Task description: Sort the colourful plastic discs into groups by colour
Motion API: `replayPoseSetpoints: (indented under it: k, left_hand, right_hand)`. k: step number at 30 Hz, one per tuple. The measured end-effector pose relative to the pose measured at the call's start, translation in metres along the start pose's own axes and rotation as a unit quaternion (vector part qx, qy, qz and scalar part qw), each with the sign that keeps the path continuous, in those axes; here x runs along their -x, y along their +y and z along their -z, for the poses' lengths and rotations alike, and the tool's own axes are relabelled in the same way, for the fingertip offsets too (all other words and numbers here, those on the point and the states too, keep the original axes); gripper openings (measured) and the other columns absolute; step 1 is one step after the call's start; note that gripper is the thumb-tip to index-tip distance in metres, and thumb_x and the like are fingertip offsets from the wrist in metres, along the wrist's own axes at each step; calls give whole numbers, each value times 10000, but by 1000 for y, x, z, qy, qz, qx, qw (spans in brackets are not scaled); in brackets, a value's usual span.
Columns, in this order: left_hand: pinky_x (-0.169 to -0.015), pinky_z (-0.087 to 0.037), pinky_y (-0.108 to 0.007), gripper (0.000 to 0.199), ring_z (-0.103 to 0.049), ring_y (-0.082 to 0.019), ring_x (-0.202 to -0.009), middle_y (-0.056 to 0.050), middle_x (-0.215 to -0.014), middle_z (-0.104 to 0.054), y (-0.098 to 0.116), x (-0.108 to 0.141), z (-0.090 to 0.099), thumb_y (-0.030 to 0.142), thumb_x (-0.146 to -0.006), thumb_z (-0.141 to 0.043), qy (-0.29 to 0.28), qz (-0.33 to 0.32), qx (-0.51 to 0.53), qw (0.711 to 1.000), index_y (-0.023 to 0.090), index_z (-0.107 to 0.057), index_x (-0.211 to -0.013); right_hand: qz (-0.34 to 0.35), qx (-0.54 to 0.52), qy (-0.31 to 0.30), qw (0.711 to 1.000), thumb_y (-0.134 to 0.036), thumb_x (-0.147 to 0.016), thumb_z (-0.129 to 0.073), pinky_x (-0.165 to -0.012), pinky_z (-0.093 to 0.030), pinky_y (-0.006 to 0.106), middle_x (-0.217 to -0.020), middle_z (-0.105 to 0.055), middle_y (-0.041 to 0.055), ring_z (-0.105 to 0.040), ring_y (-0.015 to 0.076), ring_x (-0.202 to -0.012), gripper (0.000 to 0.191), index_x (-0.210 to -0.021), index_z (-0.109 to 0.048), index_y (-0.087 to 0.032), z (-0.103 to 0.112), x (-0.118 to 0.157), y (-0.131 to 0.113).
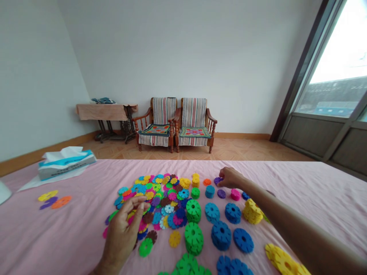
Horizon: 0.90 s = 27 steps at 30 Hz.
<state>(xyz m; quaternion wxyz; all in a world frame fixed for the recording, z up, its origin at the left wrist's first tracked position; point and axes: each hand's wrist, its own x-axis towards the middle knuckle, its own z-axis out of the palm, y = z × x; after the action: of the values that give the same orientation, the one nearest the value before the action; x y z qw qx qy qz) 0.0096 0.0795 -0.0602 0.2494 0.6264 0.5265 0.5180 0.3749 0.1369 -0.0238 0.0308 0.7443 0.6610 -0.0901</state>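
Observation:
My right hand (pixel 228 177) is stretched to the far side of the table, its fingers pinched at a purple notched plastic disc (pixel 218 181). Just left of that disc lies an orange disc (pixel 207 182); another purple disc (pixel 221 194) sits nearer to me. Over the left edge of a mixed heap of coloured discs (pixel 169 209), my left hand (pixel 123 225) hovers with thumb and fingers apart, seemingly holding nothing. Sorted stacks stand right of the heap, among them a green stack (pixel 194 238), a blue stack (pixel 221 235) and a yellow stack (pixel 252 211) partly behind my right forearm.
A pink cloth (pixel 80 236) covers the table. At the left are a tissue box (pixel 67 164) and a few loose discs, including an orange one (pixel 61 202). Large yellow discs (pixel 283 259) lie at the front right. Two wooden chairs (pixel 193 116) stand beyond the table.

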Motion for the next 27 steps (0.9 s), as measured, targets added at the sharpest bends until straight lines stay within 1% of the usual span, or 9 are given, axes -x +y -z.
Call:
replayPoseSetpoints:
  k: [4, 13, 15, 17, 18, 20, 22, 24, 27]
  left_hand:
    - [-763, -567, -361, 389, -712, -253, -796, -95, -882, -734, 0, 0, 1, 523, -768, -565, -4, -2, -4, 1000, 171, -614, -927]
    - [-733, -575, -340, 364, -714, -250, -822, -84, -880, -737, -1, 0, 0, 509, -806, -539, -7, -10, -18, 1000, 176, -619, -931]
    - [-744, -574, -347, 346, -712, -244, -826, -81, -889, -736, -1, 1, 0, 495, -836, -501, -9, -31, -47, 998, 183, -631, -909]
    - [-793, -564, -366, 337, -698, -246, -884, -83, -933, -734, -1, 2, -1, 470, -865, -469, -24, -81, -107, 991, 196, -661, -907]
    - [-840, -549, -382, 334, -681, -251, -944, -84, -985, -729, 0, 3, -2, 455, -873, -466, -44, -115, -146, 982, 206, -678, -942]
    - [-958, -484, -434, 346, -609, -265, -1105, -79, -1157, -685, 1, 5, -3, 434, -883, -478, -113, -186, -226, 949, 243, -668, -1101]
    - [-1053, -372, -512, 434, -483, -287, -1259, -59, -1351, -559, 3, 8, -5, 440, -893, -482, -192, -236, -296, 906, 303, -537, -1301]
    - [-1094, -255, -579, 535, -345, -308, -1353, -37, -1472, -402, 5, 9, -5, 469, -902, -468, -255, -256, -343, 867, 352, -357, -1413]
    - [-1107, -145, -613, 599, -218, -314, -1403, -27, -1525, -275, 3, 8, -3, 513, -912, -423, -298, -240, -376, 844, 377, -196, -1450]
  right_hand:
    - [2, 4, 17, 1000, -333, -906, -576, -831, -509, 420, -1186, -590, 62, -605, 205, -994, 289, -1154, -569, -186, 0, 5, -5]
    - [-1, 5, 33, 999, -330, -905, -578, -816, -516, 409, -1170, -597, 59, -612, 199, -975, 283, -1149, -571, -186, -3, 8, -14]
    - [1, -1, 48, 999, -331, -904, -579, -817, -516, 412, -1168, -598, 60, -612, 199, -974, 285, -1148, -571, -183, -5, 8, -13]
    - [6, -11, 76, 997, -336, -903, -580, -830, -508, 424, -1176, -594, 61, -606, 206, -991, 292, -1150, -570, -181, -5, 11, -13]
    - [10, -18, 95, 995, -343, -901, -580, -838, -502, 432, -1179, -592, 61, -602, 209, -999, 296, -1150, -569, -182, -4, 14, -14]
    - [21, -39, 140, 989, -350, -896, -583, -848, -489, 435, -1163, -597, 61, -599, 208, -995, 300, -1141, -570, -177, -2, 24, -16]
    - [38, -67, 186, 980, -332, -894, -573, -849, -478, 400, -1111, -619, 73, -604, 202, -968, 278, -1117, -580, -167, 1, 41, -20]
    - [65, -95, 220, 969, -296, -895, -533, -839, -468, 329, -1046, -643, 98, -612, 202, -955, 241, -1087, -601, -167, 1, 64, -26]
    - [113, -123, 236, 957, -321, -901, -485, -810, -480, 309, -1001, -663, 55, -633, 198, -922, 221, -1051, -614, -225, -8, 106, -36]
